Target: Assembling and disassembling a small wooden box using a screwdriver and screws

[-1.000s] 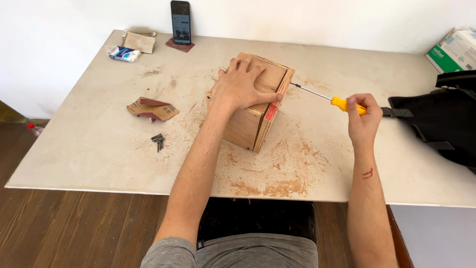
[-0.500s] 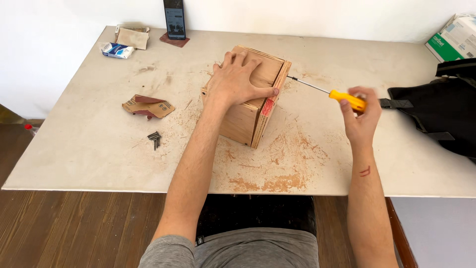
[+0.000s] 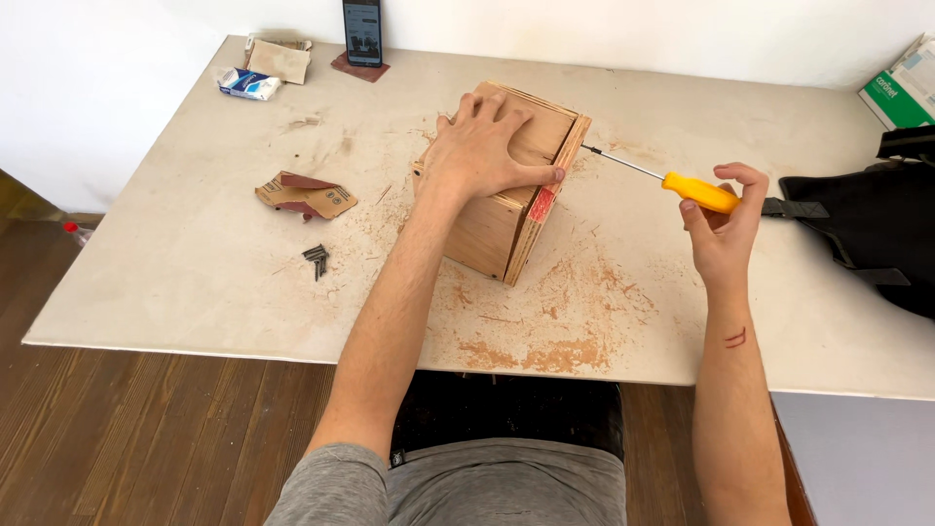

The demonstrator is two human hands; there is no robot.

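Observation:
A small plywood box (image 3: 487,229) stands on the pale table (image 3: 195,263), sawdust scattered around it. My left hand (image 3: 487,151) lies flat on top of the box, fingers spread, pressing it down. My right hand (image 3: 726,229) grips the yellow handle of a screwdriver (image 3: 696,190). Its thin metal shaft runs left and its tip meets the upper right edge of the box, by the plywood side panel with a red mark.
A few dark screws (image 3: 316,259) and a torn cardboard piece (image 3: 304,195) lie left of the box. A phone (image 3: 362,19) leans upright at the back, near a small packet (image 3: 247,84). A black bag (image 3: 872,229) and a green-white box (image 3: 901,88) sit at right.
My right hand has turned the screwdriver, fingers shifting on the handle. The left hand stays on the box. The view has shifted slightly downward.

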